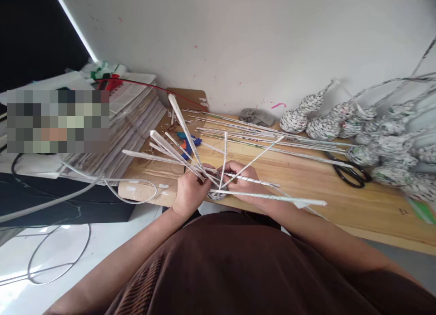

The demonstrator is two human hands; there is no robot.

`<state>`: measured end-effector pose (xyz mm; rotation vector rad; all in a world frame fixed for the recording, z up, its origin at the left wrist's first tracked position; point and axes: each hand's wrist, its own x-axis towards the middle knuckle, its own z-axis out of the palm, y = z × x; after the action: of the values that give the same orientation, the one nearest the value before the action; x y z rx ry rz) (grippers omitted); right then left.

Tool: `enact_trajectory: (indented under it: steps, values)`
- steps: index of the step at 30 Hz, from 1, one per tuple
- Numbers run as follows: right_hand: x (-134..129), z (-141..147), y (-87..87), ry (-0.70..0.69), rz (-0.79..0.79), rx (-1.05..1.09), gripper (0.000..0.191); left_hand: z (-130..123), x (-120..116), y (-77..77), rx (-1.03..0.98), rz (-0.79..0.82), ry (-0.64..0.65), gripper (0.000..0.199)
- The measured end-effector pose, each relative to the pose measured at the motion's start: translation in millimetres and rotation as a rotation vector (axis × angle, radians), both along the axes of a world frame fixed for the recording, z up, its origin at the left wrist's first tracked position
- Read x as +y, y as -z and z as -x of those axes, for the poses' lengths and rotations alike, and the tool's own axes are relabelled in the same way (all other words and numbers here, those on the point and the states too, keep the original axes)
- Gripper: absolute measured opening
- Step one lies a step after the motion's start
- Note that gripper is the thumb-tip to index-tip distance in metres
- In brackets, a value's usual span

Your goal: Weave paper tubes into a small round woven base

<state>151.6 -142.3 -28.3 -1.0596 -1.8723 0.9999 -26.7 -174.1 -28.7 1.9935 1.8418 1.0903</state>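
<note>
Close to my body, at the table's front edge, is a small woven base point(216, 195) with several rolled-paper strips point(185, 129) fanning out from it. My left hand point(191, 190) is closed on the left side of this paper weaving, thumb toward its middle. On the other side my right hand point(242, 181) has its fingers bent around the weaving, close behind an upright strip point(225, 158). One long strip point(272, 197) crosses in front of my right wrist. The fingertips of both hands are partly hidden by strips.
Loose paper rods point(259, 140) lie across the wooden table point(306, 192). Black scissors point(354, 172) sit at the right, beside several woven gourd shapes point(323, 124). A blue-and-orange tool point(187, 147) and a grey cloth point(258, 117) lie farther back. Stacked newspapers point(136, 115) and cables point(85, 188) are left.
</note>
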Motion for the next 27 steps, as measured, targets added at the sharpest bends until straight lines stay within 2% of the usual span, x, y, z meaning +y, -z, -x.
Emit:
enact_trajectory:
  steps: [6, 13, 21, 27]
  values:
    - [-4, -2, 10.6, 0.101, -0.091, -0.025, 0.018, 3, 1, 6.4, -0.04, -0.039, 0.074, 0.018]
    - [-8, -2, 15.7, 0.069, -0.124, -0.009, 0.011, 3, 2, 6.5, -0.098, -0.042, 0.174, 0.013]
    - [-6, -2, 22.9, 0.071, -0.186, 0.046, 0.015, -1, -1, 10.2, -0.063, -0.049, 0.128, 0.011]
    - [-3, -4, 24.1, 0.045, -0.272, 0.004, 0.011, 0, 1, 7.2, -0.136, 0.024, 0.176, 0.012]
